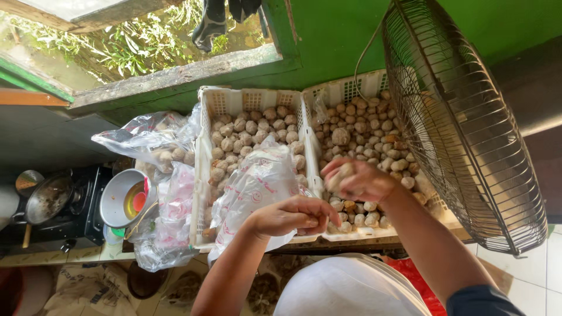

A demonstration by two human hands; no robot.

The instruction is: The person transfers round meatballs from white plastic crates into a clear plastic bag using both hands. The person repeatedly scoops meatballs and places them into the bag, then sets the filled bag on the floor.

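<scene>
My left hand (pixel 295 215) pinches the mouth of a clear plastic bag (pixel 257 187), fingers pressed together on its edge; the bag lies over the left crate (pixel 202 175), which is full of pale round balls (pixel 246 131). My right hand (pixel 357 180) is cupped shut around a few balls, lifted just above the right crate (pixel 351 88), also heaped with them. A wire fan (pixel 462 129) stands at the right. More filled bags (pixel 155 140) and a metal bowl (pixel 117 196) sit at the left, near a stove (pixel 76 205).
</scene>
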